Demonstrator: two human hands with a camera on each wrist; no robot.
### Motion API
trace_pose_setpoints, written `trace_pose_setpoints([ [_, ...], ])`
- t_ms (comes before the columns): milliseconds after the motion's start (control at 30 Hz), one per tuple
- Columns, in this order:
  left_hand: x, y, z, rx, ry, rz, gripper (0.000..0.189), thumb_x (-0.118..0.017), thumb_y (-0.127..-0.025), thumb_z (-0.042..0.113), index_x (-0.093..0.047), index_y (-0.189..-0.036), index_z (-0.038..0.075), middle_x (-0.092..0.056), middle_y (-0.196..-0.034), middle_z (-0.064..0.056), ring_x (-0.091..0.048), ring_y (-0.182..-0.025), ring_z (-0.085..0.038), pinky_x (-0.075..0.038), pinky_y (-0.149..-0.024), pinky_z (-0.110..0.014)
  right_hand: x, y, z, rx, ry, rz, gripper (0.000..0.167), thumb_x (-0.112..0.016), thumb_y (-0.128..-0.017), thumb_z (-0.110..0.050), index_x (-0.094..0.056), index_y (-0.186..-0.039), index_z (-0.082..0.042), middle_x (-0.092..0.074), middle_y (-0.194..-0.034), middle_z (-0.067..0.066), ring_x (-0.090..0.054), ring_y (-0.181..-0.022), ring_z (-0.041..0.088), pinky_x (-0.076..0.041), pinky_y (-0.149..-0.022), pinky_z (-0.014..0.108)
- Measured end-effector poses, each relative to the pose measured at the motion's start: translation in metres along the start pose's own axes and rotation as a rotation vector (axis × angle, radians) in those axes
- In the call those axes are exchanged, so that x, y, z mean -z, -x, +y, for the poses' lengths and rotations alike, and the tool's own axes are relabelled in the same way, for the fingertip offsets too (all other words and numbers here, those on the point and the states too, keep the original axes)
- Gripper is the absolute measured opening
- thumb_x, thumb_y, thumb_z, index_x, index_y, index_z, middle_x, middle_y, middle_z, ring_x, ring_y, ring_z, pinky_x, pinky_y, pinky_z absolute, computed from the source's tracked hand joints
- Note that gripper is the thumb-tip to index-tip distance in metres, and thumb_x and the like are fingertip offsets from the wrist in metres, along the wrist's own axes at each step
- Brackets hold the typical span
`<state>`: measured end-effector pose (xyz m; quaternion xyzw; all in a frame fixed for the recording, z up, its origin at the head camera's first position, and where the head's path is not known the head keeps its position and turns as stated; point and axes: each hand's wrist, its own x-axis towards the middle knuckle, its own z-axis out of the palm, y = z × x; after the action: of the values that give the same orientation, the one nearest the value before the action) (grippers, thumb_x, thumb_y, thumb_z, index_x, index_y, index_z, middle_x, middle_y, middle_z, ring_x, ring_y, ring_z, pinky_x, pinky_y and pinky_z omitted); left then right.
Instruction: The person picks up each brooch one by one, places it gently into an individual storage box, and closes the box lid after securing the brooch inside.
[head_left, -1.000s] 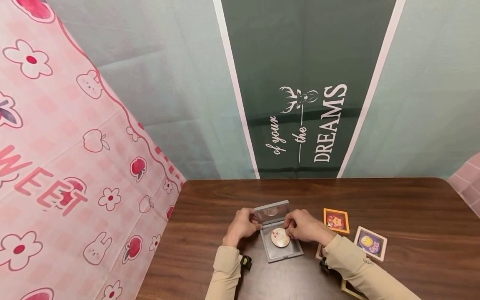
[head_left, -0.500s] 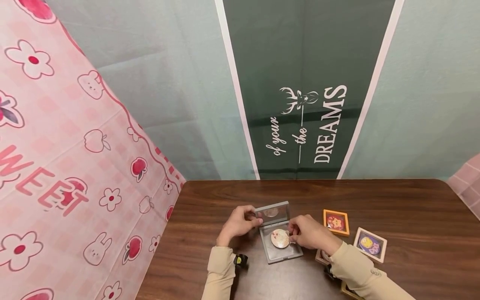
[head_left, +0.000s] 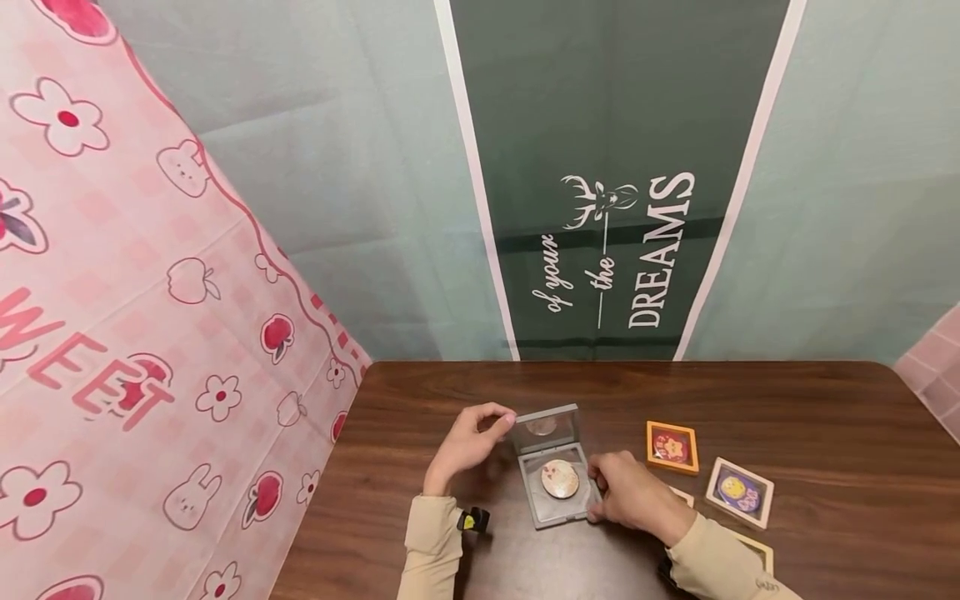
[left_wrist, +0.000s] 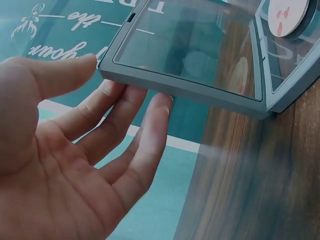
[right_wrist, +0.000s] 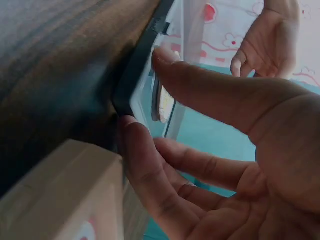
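Observation:
A grey square display case [head_left: 529, 502] lies unfolded on the table, its clear lid [head_left: 551, 429] raised at the back. In its base sits a round badge [head_left: 559, 479] with a pale, red-marked picture. My left hand [head_left: 467, 442] is at the lid's outer left corner. In the left wrist view, the thumb [left_wrist: 70, 75] has its tip right at that corner, and the other fingers are loosely bent beyond the frame. My right hand [head_left: 633, 493] holds the base's right edge, thumb [right_wrist: 200, 87] over the rim and fingertips [right_wrist: 132, 135] along the side.
Right of the case lie an orange-framed badge case [head_left: 672, 447] with a star and a white-framed one [head_left: 740, 493] with a yellow figure. More framed cases, including a yellowish one [head_left: 761, 552], are partly hidden by the right arm. Printed cloths hang behind and left.
My right hand has left the badge and shifted to the base's right front edge. My left hand has drawn slightly back from the lid's side toward its top corner.

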<state>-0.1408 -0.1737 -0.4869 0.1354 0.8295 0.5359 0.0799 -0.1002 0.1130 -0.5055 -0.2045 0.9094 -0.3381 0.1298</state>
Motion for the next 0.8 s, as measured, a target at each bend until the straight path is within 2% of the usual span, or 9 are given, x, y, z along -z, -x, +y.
trace_pose_setpoints([
  [133,-0.0007,-0.0003,0.0013,-0.012,-0.041,-0.004,0.023,-0.063,-0.109,0.02,-0.077,-0.118,0.005,-0.073,-0.109,-0.026,-0.065,-0.085,-0.014,-0.051,-0.075,-0.023,-0.0054,-0.0013,0.0007,-0.013,0.017,0.028,0.046,-0.101,-0.061,-0.004,-0.062,-0.085,-0.009,-0.055,-0.072,-0.002,-0.049,-0.063,0.01,-0.042,-0.056,0.026],
  [200,-0.0006,-0.0003,0.0025,-0.012,-0.06,-0.01,0.024,-0.062,-0.11,0.022,-0.077,-0.119,0.005,-0.073,-0.109,-0.026,-0.064,-0.085,-0.012,-0.05,-0.075,-0.024,-0.0067,-0.0017,0.0011,-0.013,0.024,0.043,0.047,-0.101,-0.06,-0.003,-0.061,-0.083,-0.01,-0.054,-0.071,-0.003,-0.048,-0.062,0.01,-0.041,-0.056,0.026],
  [333,-0.0004,0.0004,0.0046,-0.005,-0.087,-0.043,0.028,-0.059,-0.111,0.024,-0.075,-0.121,0.003,-0.072,-0.109,-0.025,-0.061,-0.086,-0.011,-0.049,-0.075,-0.025,-0.0075,-0.0018,0.001,-0.034,0.022,0.048,0.048,-0.101,-0.059,-0.002,-0.059,-0.08,-0.01,-0.054,-0.07,-0.003,-0.048,-0.061,0.011,-0.041,-0.055,0.026],
  [467,-0.001,0.0012,0.0065,0.001,-0.099,-0.075,0.029,-0.058,-0.111,0.022,-0.074,-0.12,0.0,-0.07,-0.101,-0.023,-0.059,-0.083,-0.01,-0.047,-0.073,-0.025,-0.0071,-0.0013,0.0002,-0.058,0.016,0.041,0.048,-0.101,-0.059,-0.002,-0.059,-0.081,-0.01,-0.055,-0.071,-0.001,-0.049,-0.061,0.012,-0.041,-0.055,0.027],
  [633,-0.0024,-0.0005,0.0084,-0.008,-0.126,-0.107,0.028,-0.055,-0.113,0.024,-0.072,-0.119,0.003,-0.068,-0.098,-0.018,-0.057,-0.082,-0.009,-0.047,-0.073,-0.025,-0.0057,-0.0011,0.0011,-0.074,0.025,0.045,0.048,-0.101,-0.059,-0.002,-0.057,-0.079,-0.011,-0.053,-0.07,-0.002,-0.049,-0.061,0.013,-0.04,-0.055,0.028],
  [700,-0.0025,-0.0005,0.0095,-0.01,-0.136,-0.121,0.029,-0.054,-0.113,0.025,-0.071,-0.12,0.003,-0.069,-0.101,-0.019,-0.058,-0.085,-0.01,-0.049,-0.075,-0.027,-0.0056,-0.0012,0.0025,-0.065,0.023,0.043,0.048,-0.101,-0.06,-0.003,-0.058,-0.079,-0.011,-0.053,-0.069,-0.003,-0.048,-0.061,0.012,-0.04,-0.055,0.027],
  [800,-0.0019,0.0016,0.0101,-0.009,-0.155,-0.132,0.03,-0.054,-0.113,0.027,-0.071,-0.118,0.003,-0.072,-0.106,-0.014,-0.061,-0.094,-0.012,-0.05,-0.083,-0.029,-0.0067,-0.0013,0.0051,-0.037,0.021,0.039,0.048,-0.101,-0.06,-0.005,-0.059,-0.081,-0.011,-0.054,-0.07,-0.004,-0.048,-0.06,0.01,-0.04,-0.055,0.026],
])
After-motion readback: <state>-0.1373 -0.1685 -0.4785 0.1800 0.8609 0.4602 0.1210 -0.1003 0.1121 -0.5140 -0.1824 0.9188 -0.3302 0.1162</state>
